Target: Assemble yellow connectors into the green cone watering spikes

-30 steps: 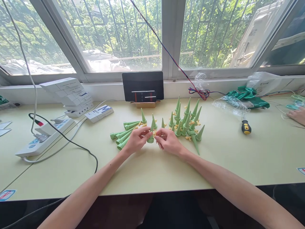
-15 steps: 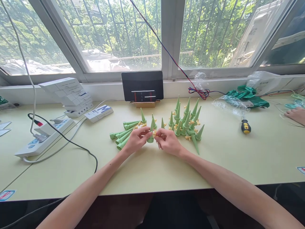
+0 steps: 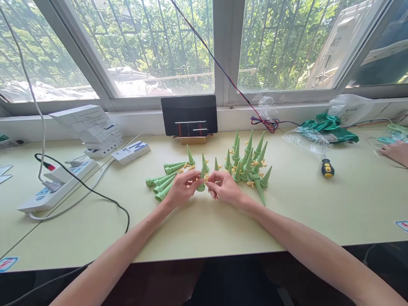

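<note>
My left hand [image 3: 184, 187] is closed on a green plastic watering spike [image 3: 202, 172], which stands point up between my hands. On its right side my right hand [image 3: 223, 185] pinches a small yellow valve [image 3: 206, 179] between thumb and forefinger; fingers partly hide where the two meet. Left of my left hand, several green spikes [image 3: 163, 187] lie on their sides with open ends toward the left. Behind my hands a few more stand upright, with loose yellow valves [image 3: 190, 168] nearby. Beyond my right hand is a cluster of upright spikes [image 3: 247, 163] fitted with yellow valves.
A dark tablet [image 3: 189, 110] with a phone [image 3: 191, 128] stands at the window. To the left are white boxes [image 3: 95, 127] and a power strip [image 3: 60, 185] with cables. At right lie a screwdriver [image 3: 327, 168], a green bag [image 3: 334, 127] and another person's hand [image 3: 397, 152].
The view has shifted slightly. Both hands stay at the same spike, with the right fingers still at the yellow valve and only slightly changed in pose.
</note>
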Action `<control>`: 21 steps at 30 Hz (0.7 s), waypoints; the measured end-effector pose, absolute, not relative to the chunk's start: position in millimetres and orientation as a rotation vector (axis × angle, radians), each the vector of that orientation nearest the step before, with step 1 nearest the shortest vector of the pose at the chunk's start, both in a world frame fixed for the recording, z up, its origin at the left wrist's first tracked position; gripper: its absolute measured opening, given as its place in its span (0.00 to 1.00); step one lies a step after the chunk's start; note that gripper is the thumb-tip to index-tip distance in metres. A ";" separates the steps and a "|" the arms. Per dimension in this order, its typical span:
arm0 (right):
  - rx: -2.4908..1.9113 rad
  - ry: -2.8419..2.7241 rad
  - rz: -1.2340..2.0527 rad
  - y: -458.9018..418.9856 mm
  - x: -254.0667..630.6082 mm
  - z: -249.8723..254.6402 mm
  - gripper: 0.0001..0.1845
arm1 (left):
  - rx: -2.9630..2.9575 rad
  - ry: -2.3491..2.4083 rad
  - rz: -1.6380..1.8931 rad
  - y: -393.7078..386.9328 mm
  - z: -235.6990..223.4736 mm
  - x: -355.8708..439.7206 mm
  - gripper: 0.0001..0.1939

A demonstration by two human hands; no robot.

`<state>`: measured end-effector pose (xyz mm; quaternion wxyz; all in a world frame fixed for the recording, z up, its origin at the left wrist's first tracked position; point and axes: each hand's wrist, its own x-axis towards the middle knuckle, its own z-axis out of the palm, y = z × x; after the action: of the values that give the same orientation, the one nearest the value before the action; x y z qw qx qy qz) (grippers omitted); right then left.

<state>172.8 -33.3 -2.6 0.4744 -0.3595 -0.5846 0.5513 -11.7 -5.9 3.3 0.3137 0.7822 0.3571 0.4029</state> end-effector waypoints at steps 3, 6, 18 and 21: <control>-0.865 -1.480 1.291 -32.8 173.4 -5.8 0.12 | 1.994 0.921 1.038 -7.0 4.0 -11.5 0.12; -0.864 -1.545 1.196 -32.7 174.3 -9.2 0.10 | 1.905 0.931 1.004 -7.5 5.0 -12.2 0.13; -0.855 -1.548 1.155 -33.1 172.4 -10.7 0.10 | 1.820 0.924 0.994 -7.0 6.7 -12.9 0.15; -0.830 -1.481 1.238 -32.6 171.9 -8.8 0.11 | 1.860 0.881 1.051 -6.7 5.8 -11.9 0.13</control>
<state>171.9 -32.6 -8.8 0.4970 -0.3427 -0.6118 0.5111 -11.9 -6.7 5.8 0.4038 0.7364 0.3487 0.4161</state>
